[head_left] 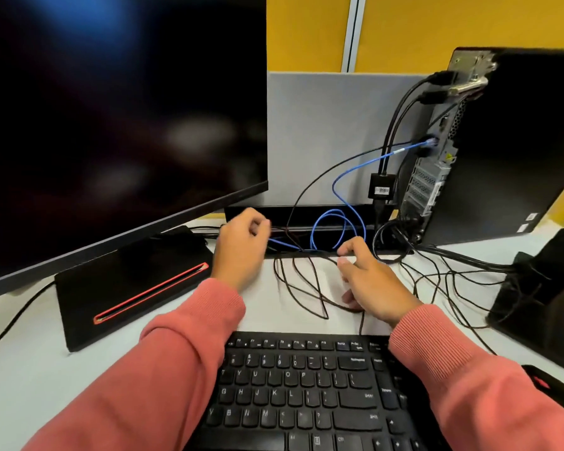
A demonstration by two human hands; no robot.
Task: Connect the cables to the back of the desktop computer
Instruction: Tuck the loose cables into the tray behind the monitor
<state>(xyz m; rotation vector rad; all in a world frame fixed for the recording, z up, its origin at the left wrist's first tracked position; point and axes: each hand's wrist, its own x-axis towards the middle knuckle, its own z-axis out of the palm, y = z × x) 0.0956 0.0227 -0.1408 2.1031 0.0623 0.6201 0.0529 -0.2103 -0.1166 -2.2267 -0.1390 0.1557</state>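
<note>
The black desktop tower (515,141) stands at the right, its back panel (437,164) turned left. A blue network cable (349,172) is plugged into that panel, and two thick black cables (401,105) are plugged in near its top. Thin black cables (306,288) lie in loose loops on the desk between my hands. My right hand (372,281) pinches one thin black cable between thumb and forefinger. Blurred, my left hand (241,249) has its fingers curled by the cables at the desk's cable slot (306,211); whether it holds one is unclear.
A large dark monitor (111,109) fills the left, with its black base (127,284) on the desk. A black keyboard (306,392) lies under my forearms. A small black adapter (382,187) hangs from cables. A black stand (541,297) sits at the right among more cables.
</note>
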